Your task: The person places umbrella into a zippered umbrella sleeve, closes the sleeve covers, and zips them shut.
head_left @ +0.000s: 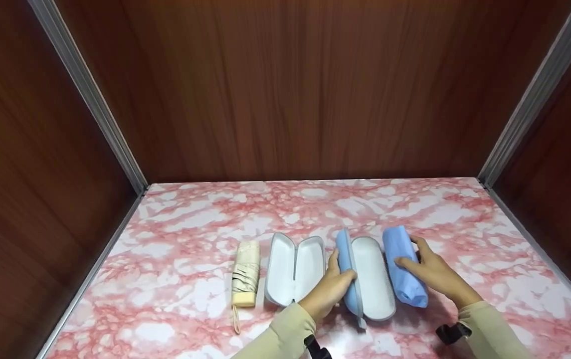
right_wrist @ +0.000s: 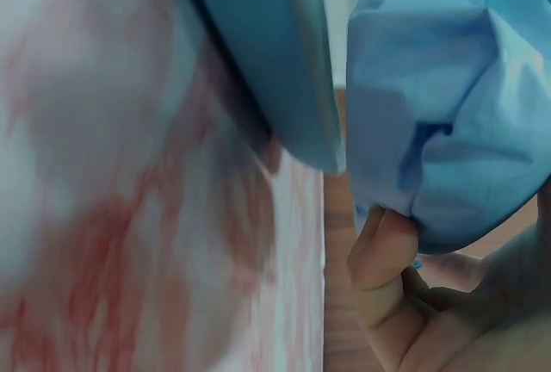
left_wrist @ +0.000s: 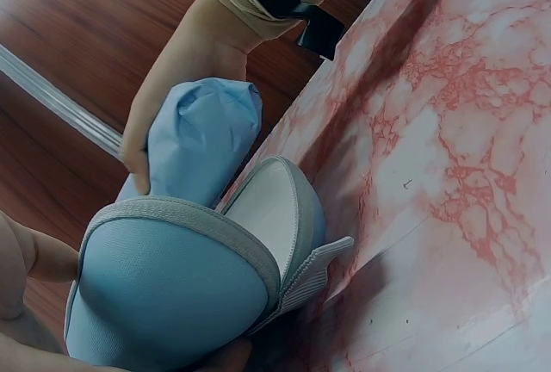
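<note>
My left hand (head_left: pixel 326 294) grips the raised lid of an open blue zip case (head_left: pixel 374 281), its thumb over the lid's edge and fingers on the outer side. The case has a pale lining; a zip-end tab (left_wrist: pixel 318 270) sticks out at its near end. In my right hand (head_left: pixel 436 273) is a long blue fabric bundle (head_left: pixel 397 244), seemingly a folded umbrella, just right of the case's base. The right wrist view shows the thumb and fingers around the bundle (right_wrist: pixel 430 105), with creased cloth at its end. The case (right_wrist: pixel 267 45) stands beside it.
To the left, another case (head_left: pixel 282 271) lies open with a pale interior. Beyond it rests a cream folded umbrella (head_left: pixel 246 271) with a wrist loop (head_left: pixel 236 319). All lie on a pink marbled tabletop (head_left: pixel 175 259), bounded by brown wood-grain panels (head_left: pixel 285 89).
</note>
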`<move>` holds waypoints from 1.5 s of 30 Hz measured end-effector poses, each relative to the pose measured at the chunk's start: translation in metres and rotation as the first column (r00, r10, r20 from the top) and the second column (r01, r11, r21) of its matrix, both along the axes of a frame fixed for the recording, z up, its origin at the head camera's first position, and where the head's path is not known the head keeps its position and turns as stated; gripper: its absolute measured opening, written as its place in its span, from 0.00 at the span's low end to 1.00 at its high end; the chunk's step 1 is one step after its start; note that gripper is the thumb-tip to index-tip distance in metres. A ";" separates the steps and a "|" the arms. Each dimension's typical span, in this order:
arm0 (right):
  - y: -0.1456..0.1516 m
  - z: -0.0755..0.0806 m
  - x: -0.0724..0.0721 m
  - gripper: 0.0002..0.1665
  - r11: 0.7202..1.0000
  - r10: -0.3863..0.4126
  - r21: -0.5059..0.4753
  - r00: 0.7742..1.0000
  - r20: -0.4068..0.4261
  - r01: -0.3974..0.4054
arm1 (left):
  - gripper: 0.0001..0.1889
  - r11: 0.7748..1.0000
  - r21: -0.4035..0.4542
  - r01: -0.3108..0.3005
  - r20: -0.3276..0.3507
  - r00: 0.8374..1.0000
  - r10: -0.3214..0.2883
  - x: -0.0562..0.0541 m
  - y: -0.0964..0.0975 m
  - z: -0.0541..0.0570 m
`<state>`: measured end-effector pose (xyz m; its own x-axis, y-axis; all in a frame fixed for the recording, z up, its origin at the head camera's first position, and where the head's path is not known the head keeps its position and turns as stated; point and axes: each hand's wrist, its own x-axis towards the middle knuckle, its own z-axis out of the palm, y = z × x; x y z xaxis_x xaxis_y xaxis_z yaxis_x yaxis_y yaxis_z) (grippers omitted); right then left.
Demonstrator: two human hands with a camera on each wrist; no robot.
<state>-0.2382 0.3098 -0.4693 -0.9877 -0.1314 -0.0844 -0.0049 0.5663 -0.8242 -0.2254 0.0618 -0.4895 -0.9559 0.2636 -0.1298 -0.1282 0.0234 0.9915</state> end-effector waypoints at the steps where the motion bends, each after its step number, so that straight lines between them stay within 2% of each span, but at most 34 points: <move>1: -0.002 0.000 0.000 0.50 1.000 0.002 -0.006 1.000 -0.002 -0.002 | 0.47 1.000 0.000 -0.001 -0.002 1.000 0.001 0.000 0.000 0.000; 12: -0.029 -0.001 -0.001 0.47 1.000 0.024 -0.016 0.999 -0.045 -0.025 | 0.47 1.000 -0.014 -0.016 -0.006 1.000 0.016 -0.001 0.002 0.000; 21: -0.045 -0.009 -0.004 0.48 0.998 0.063 -0.021 0.995 -0.072 -0.065 | 0.47 1.000 0.002 -0.013 -0.001 1.000 0.013 -0.001 0.001 0.001; 25: -0.050 -0.013 -0.007 0.49 0.998 0.056 -0.015 0.995 -0.088 -0.057 | 0.47 1.000 0.005 0.004 0.002 1.000 -0.004 0.000 0.000 0.001; 30: -0.056 -0.016 -0.009 0.50 0.997 0.043 0.064 0.990 -0.131 -0.035 | 0.47 1.000 0.022 0.012 -0.001 1.000 -0.012 0.000 0.000 0.001; 36: -0.060 -0.019 -0.009 0.52 0.983 0.050 0.181 0.984 -0.172 -0.019 | 0.47 1.000 0.006 0.001 -0.013 1.000 -0.001 0.001 0.001 0.001; 45: -0.062 -0.023 -0.012 0.50 0.967 0.056 0.256 0.982 -0.180 -0.008 | 0.47 1.000 0.014 0.005 -0.026 1.000 -0.005 0.002 0.001 0.003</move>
